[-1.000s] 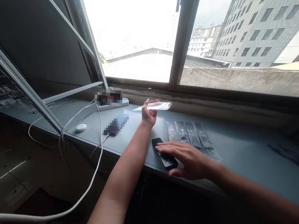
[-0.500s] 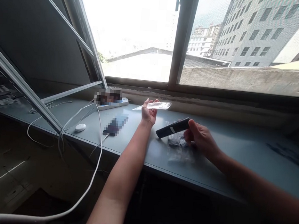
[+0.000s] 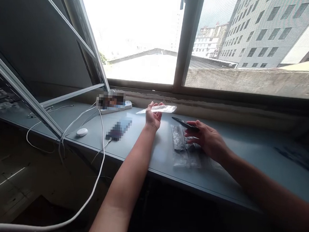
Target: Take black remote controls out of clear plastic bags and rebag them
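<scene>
My left hand (image 3: 153,116) is over the far part of the desk, palm up, its fingers curled round a clear plastic bag (image 3: 167,109). The bag looks flat, and I cannot make out anything inside it. On the right, my right hand (image 3: 205,136) grips a slim black bar that looks like a remote control (image 3: 184,124) by its near end, thumb on top. That bar is nearly level and points left. Below it lie clear bags with dark long pieces inside (image 3: 178,139), partly covered by my right hand.
A blurred-out phone (image 3: 118,129) with a white cable lies on the desk (image 3: 141,147). Left of it are a small white round case (image 3: 82,132) and a power strip (image 3: 117,107). A white cable (image 3: 99,176) loops past the front edge. A metal frame (image 3: 24,90) slants on the left.
My right hand has turned the black bar from a downward tilt to nearly level, showing its thin side. More of the bags underneath is visible. My left hand has stayed put with its bag.
</scene>
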A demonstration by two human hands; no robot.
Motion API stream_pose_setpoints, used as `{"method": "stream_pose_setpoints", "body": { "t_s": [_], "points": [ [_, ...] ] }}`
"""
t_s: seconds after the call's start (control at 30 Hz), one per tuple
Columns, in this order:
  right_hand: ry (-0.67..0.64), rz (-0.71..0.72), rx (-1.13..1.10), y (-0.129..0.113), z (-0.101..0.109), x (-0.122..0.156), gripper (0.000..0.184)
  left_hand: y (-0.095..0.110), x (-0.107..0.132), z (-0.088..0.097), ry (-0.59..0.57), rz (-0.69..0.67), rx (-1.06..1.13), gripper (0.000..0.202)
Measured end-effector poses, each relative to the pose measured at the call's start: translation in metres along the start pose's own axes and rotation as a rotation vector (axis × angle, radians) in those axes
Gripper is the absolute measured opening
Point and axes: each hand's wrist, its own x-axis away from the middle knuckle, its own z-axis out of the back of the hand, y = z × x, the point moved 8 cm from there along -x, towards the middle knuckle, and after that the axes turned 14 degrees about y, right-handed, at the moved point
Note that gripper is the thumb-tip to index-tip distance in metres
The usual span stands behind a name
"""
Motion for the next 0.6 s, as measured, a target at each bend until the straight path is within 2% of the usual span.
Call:
{"method": "stream_pose_setpoints", "body": {
  "t_s": [0.1, 0.17, 0.3, 0.37, 0.4, 0.53, 0.6],
  "points": [
    [-0.026, -0.036, 0.0, 0.004, 0.0, 0.0, 0.03, -0.002, -0.001, 0.0, 0.003, 0.015, 0.004, 0.032],
    [-0.017, -0.026, 0.008, 0.004, 0.001, 0.0, 0.037, -0.004, -0.001, 0.0, -0.003, 0.026, 0.009, 0.032],
    [0.098, 0.077, 0.005, -0.006, 0.008, 0.0, 0.088, -0.004, 0.0, 0.002, -0.027, 0.017, 0.003, 0.029],
    [0.114, 0.103, 0.016, -0.01, 0.008, 0.0, 0.101, -0.003, 0.001, 0.005, -0.015, 0.009, 0.009, 0.027],
    [0.098, 0.1, 0.032, -0.01, 0.007, 0.0, 0.097, -0.002, 0.001, 0.007, -0.001, 0.005, 0.015, 0.025],
    [0.039, 0.048, 0.099, -0.005, 0.003, -0.001, 0.062, -0.005, 0.003, 0.016, 0.102, 0.008, 0.045, 0.022],
    [0.065, -0.012, 0.086, 0.0, 0.007, -0.002, 0.061, -0.009, 0.003, 0.018, 0.127, 0.016, 0.068, 0.022]
  ]
}}
